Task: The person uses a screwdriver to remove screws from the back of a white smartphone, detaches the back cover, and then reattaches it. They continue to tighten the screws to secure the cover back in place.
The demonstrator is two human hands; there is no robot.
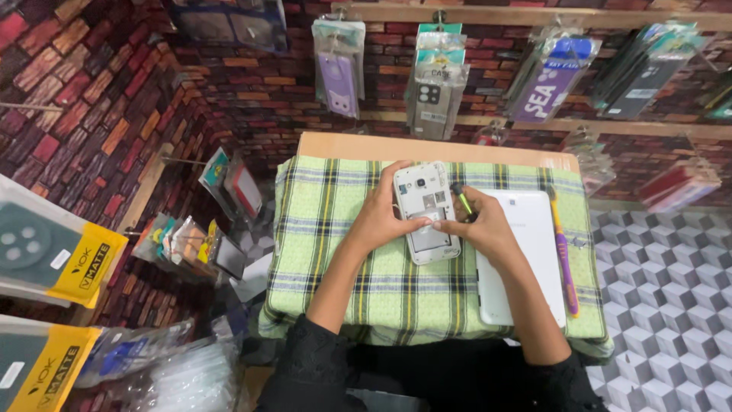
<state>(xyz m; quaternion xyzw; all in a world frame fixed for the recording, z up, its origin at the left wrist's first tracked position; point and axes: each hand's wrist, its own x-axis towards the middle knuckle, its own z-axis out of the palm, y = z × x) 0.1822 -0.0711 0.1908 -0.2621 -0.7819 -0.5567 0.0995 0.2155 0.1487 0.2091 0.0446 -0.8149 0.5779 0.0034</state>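
A white phone (pixel 422 200) with its back cover off lies on a green checked cloth (pixel 335 229). My left hand (pixel 383 221) rests against the phone's left side, thumb across its lower middle. My right hand (pixel 480 229) holds a small screwdriver with a green and black handle (pixel 460 198), tip pointing down at the phone's right edge. The right hand partly lies over a white tablet (pixel 526 259), which sits face down to the right of the phone.
A purple and yellow toothbrush (pixel 563 255) lies along the tablet's right side. The cloth covers a small wooden table (pixel 427 146). Packaged phone cases (pixel 339 69) hang on hooks on the brick-pattern walls behind and to the left.
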